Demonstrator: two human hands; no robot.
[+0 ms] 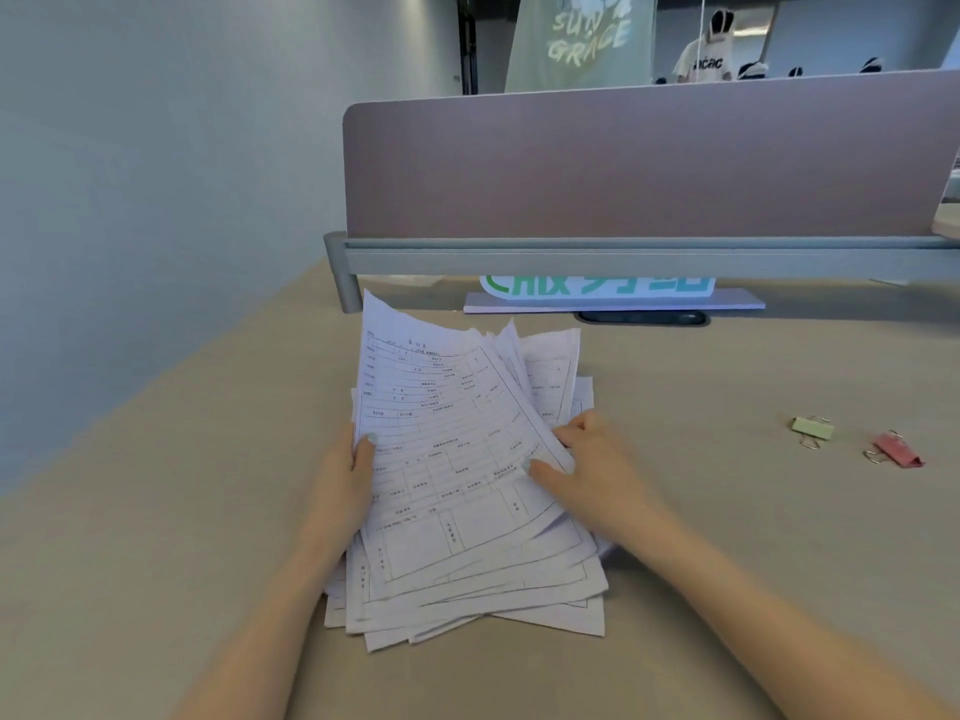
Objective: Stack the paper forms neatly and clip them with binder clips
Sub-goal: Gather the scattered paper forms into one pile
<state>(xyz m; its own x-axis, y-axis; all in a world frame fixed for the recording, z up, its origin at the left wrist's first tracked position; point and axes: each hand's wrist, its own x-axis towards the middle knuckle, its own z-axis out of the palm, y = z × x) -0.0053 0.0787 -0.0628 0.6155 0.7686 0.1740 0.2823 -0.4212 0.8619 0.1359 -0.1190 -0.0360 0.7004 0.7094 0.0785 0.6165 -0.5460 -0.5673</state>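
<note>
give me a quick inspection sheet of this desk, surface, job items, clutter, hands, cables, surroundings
Surface: beige desk, mostly bare.
Job's things: forms in an uneven, fanned pile; green clip and pink clip lying unused to the right.
Clutter: sign under the divider.
Grippers: left hand grips the pile's left edge; right hand holds its right side.
Cables: nothing seen.
Surroundings: divider at the back, wall to the left.

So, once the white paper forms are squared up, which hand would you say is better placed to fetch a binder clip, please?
Probably the right hand: the pale green binder clip and the pink binder clip both lie on its side of the beige desk, while the left hand grips the messy white paper forms at their far edge.
</note>
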